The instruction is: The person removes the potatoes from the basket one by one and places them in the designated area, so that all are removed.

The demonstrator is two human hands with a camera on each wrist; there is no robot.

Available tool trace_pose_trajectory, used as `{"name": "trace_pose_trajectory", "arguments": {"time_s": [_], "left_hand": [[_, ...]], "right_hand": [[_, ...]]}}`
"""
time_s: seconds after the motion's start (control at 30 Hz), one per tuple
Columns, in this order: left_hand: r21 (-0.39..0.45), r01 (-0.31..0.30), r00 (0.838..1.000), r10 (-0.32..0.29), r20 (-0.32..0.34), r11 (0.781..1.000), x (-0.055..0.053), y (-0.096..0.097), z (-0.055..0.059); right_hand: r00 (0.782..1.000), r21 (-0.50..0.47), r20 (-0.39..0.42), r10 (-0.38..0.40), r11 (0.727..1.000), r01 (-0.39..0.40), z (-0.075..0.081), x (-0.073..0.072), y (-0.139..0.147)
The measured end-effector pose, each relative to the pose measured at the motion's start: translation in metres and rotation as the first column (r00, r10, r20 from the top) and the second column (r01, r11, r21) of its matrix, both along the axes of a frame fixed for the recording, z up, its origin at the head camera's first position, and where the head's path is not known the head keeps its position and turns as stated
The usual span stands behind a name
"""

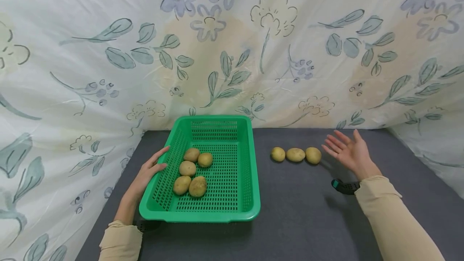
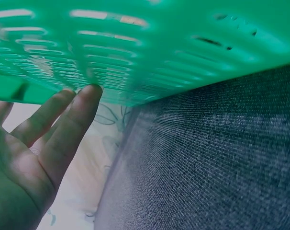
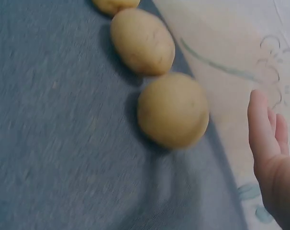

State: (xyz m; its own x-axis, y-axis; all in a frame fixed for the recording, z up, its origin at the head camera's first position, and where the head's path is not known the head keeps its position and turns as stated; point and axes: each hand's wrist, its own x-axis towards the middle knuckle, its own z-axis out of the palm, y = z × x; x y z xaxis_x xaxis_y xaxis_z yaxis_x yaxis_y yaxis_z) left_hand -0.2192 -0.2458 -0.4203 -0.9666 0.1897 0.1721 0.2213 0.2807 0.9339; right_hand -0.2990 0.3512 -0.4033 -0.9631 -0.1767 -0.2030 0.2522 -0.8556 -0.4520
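Observation:
A green plastic basket [image 1: 198, 215] with slotted walls stands at the left of the head view, and several potatoes [image 1: 187, 168] lie in its left half. My left hand [image 1: 146, 172] rests at the basket's left rim, thumb and forefinger on the edge. From the left wrist, straight fingers [image 2: 71, 129] touch the slotted outer wall. Three potatoes [image 1: 295, 154] form a row on the table right of the basket. Beside the rightmost potato [image 3: 172, 111], my right hand [image 1: 349, 152] is raised with spread fingers, palm turned up and nothing in it.
Dark grey cloth covers the table [image 1: 290, 216]. A floral curtain [image 1: 232, 51] hangs along its back edge and both sides. A black band [image 1: 346, 187] shows at the right wrist.

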Motion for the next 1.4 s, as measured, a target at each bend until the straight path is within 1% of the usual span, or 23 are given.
{"name": "trace_pose_trajectory", "arguments": {"time_s": [0.1,0.3,0.43,0.57,0.67,0.8,0.9,1.1,1.23,1.4], "left_hand": [[0.007,0.003,1.000,-0.003,0.004,1.000,0.000,0.000,0.000],[0.020,0.011,1.000,-0.011,0.009,1.000,-0.002,0.001,0.000],[0.036,0.016,1.000,-0.016,0.015,0.999,-0.002,0.002,0.001],[0.032,0.020,1.000,-0.021,0.017,0.999,-0.002,0.002,0.000],[0.033,0.021,1.000,-0.022,0.019,0.999,-0.002,0.001,0.000],[0.054,0.022,0.999,-0.023,0.027,0.998,-0.001,-0.001,0.001],[0.054,0.021,0.999,-0.023,0.026,0.998,-0.001,-0.002,0.001],[0.035,0.010,0.999,-0.011,0.032,0.999,0.000,-0.001,-0.001],[0.034,-0.001,0.999,0.000,0.042,0.999,-0.001,-0.001,-0.001],[0.041,0.007,0.999,-0.009,0.042,0.999,-0.002,-0.001,-0.002]], "right_hand": [[1.000,0.050,-0.015,0.004,0.999,-0.003,0.012,-0.005,-0.010],[0.999,0.111,-0.041,0.022,0.994,-0.018,0.037,-0.015,-0.033],[0.997,0.196,-0.060,0.048,0.980,-0.035,0.051,-0.020,-0.052],[0.994,0.261,-0.072,0.082,0.963,-0.061,0.064,-0.024,-0.070],[0.992,0.275,-0.075,0.099,0.959,-0.075,0.075,-0.027,-0.083],[0.991,0.292,-0.075,0.109,0.953,-0.083,0.086,-0.031,-0.104],[0.990,0.316,-0.068,0.121,0.944,-0.093,0.091,-0.033,-0.122],[0.987,0.362,-0.059,0.150,0.925,-0.118,0.094,-0.035,-0.154],[0.981,0.402,-0.074,0.177,0.906,-0.133,0.095,-0.037,-0.172],[0.977,0.445,-0.077,0.197,0.884,-0.143,0.097,-0.039,-0.192]]}}
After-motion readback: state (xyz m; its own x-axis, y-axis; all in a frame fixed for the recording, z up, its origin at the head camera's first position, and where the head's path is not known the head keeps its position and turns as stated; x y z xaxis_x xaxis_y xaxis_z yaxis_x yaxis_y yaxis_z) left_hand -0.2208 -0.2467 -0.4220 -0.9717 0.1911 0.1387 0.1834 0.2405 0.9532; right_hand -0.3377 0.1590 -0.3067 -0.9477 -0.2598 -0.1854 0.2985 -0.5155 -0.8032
